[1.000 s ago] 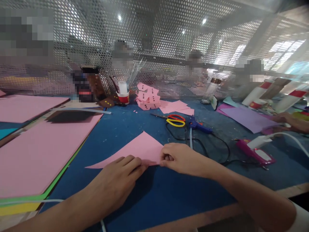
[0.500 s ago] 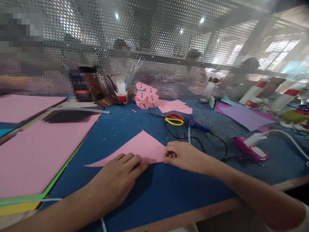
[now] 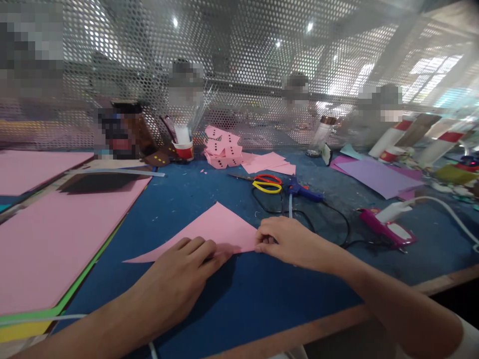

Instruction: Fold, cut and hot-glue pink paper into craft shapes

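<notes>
A pink sheet of paper (image 3: 219, 224), triangular in outline, lies on the blue tabletop with one point facing away from me. My left hand (image 3: 190, 264) rests on its near edge, fingers curled and thumb along that edge, gripping it. At the paper's right corner, my right hand (image 3: 279, 239) pinches it between thumb and fingers. Beyond the paper are scissors (image 3: 267, 183) with red and yellow handles and a blue glue gun (image 3: 305, 190) with a clear stick. Part of the near edge is hidden by my left fingers.
Large pink sheets (image 3: 75, 224) lie at the left over green and yellow ones. Folded pink pieces with black dots (image 3: 222, 149) stand at the back by a paper cup (image 3: 183, 149). Purple sheets (image 3: 377, 174) and a magenta power strip (image 3: 389, 229) are at right. A perforated metal screen (image 3: 239, 70) rises behind.
The view has shifted slightly, so most things sit a little further left. Both hands keep their hold on the pink paper, with hardly any movement.
</notes>
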A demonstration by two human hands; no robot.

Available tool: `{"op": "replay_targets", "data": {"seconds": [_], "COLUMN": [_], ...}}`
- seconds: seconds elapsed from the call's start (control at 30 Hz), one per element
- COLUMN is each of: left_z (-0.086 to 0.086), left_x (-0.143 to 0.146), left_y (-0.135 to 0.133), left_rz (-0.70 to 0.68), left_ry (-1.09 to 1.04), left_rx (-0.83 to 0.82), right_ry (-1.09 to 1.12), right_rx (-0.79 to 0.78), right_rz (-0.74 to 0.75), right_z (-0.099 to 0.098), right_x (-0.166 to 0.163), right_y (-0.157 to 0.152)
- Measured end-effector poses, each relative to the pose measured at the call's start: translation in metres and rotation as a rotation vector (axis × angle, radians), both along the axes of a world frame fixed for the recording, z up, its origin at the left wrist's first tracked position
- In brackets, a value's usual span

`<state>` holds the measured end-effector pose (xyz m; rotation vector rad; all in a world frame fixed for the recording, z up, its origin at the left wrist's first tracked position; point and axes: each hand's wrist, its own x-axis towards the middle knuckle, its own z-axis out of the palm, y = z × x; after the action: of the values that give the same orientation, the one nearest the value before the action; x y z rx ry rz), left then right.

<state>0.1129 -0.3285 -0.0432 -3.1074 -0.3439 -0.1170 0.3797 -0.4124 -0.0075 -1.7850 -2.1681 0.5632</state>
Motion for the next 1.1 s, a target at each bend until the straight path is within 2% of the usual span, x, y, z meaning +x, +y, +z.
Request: {"op": "replay_targets", "data": {"seconds": [0.37, 0.87, 1.1], "left_z": [-0.0062, -0.0065, -0.0048], "left_x": [0.0011, 0.0041, 0.0079], "left_y": [0.0018, 0.0025, 0.0002], "left_rz": [0.005, -0.027, -0.021], "left_ry": [0.028, -0.001, 0.079], "left_rx": [0.036, 0.095, 0.141], "right_ry": [-0.080, -0.136, -0.171], "right_rx": [0.021, 0.053, 0.047], "right_rz": [0.004, -0.020, -0.005], "right_z": [-0.0009, 0.0038, 0.0002], "right_x": [0.0053, 0.0046, 0.0102], "right_y": [-0.0010, -0.0053, -0.0062]}}
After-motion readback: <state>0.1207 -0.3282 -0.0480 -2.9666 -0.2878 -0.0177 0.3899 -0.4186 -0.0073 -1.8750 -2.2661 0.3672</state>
